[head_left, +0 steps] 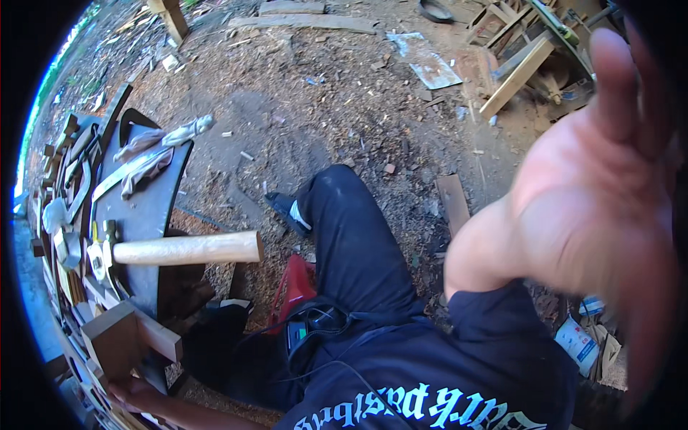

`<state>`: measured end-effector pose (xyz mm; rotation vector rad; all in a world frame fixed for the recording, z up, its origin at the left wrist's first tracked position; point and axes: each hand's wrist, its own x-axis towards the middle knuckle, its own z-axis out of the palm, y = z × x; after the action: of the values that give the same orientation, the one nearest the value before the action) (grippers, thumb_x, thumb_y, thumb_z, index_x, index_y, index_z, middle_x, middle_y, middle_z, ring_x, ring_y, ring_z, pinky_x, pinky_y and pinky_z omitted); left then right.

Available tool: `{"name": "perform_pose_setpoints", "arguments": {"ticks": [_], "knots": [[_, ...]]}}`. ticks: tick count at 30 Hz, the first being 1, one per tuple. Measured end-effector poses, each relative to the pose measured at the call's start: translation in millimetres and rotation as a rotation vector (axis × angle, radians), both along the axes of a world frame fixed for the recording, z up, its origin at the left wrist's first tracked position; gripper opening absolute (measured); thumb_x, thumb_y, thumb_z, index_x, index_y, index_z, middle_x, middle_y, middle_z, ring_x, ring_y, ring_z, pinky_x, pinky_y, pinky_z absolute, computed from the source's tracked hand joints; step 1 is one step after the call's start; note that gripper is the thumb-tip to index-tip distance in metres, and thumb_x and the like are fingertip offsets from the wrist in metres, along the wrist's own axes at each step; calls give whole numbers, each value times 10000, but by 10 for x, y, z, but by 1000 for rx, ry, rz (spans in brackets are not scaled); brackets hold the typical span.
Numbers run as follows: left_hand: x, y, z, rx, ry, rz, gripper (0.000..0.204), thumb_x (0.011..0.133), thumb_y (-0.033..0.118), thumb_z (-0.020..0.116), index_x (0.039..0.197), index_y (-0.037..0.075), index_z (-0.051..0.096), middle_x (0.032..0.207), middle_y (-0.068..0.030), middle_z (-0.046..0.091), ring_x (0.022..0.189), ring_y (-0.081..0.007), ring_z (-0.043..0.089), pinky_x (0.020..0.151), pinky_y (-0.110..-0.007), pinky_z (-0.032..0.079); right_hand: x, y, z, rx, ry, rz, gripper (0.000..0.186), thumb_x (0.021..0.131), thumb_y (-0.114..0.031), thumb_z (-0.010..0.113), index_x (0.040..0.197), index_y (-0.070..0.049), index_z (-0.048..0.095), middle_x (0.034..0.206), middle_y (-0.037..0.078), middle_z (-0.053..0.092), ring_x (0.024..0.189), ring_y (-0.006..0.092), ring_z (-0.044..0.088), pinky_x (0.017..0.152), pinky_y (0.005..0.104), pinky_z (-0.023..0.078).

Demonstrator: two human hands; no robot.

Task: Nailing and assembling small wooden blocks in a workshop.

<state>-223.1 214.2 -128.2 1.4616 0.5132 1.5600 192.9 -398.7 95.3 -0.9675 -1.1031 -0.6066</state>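
Observation:
My right hand [598,193] is raised close up at the right, palm showing and fingers stretched apart, with nothing in it; its edges are blurred. Down at the lower left, my left hand [134,394] grips the lower end of a wooden piece [111,340], a wide block with a shorter bar joined at an angle. Part of that hand is hidden by the wood. Just beyond the piece, a hammer [190,249] with a pale wooden handle lies across the dark bench top [147,208], its handle sticking out past the edge.
Rags [154,150] and a handsaw [115,179] lie farther along the bench. A red plastic object [292,287] stands by my leg. Wood chips cover the ground [287,107]. At the far right are a plank [517,77] and a stack of timber frames. A white bag [575,340] lies near my right side.

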Motion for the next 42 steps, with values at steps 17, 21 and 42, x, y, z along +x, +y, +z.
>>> {"name": "perform_pose_setpoints", "arguments": {"ticks": [17, 21, 42], "knots": [[3946, -2110, -1050, 81, 69, -599, 297, 1060, 219, 609, 1241, -16, 617, 1217, -112, 671, 1155, -248, 624, 1051, -410, 489, -642, -485, 535, -354, -441, -380, 497, 916, -296, 816, 1301, -45, 624, 1127, 17, 712, 962, 106, 686, 796, 297, 609], [4175, -2193, -975, 233, 97, -546, 306, 1062, 234, 605, 1246, -10, 608, 1209, -102, 667, 1139, -238, 626, 1039, -400, 495, 84, -811, 806, -216, -535, -416, 517, 849, -209, 874, 1270, -32, 631, 1063, 53, 721, 890, 137, 721, 733, 289, 636], [2321, -1053, -699, 919, 870, 337, 355, 1076, 314, 581, 1277, 22, 560, 1164, -52, 644, 1057, -187, 638, 974, -348, 526, -557, 137, -2958, -1227, 289, -674, 294, 811, -280, 775, 1088, -187, 738, 1184, 46, 650, 1154, 286, 602, 942, 476, 441]]}}
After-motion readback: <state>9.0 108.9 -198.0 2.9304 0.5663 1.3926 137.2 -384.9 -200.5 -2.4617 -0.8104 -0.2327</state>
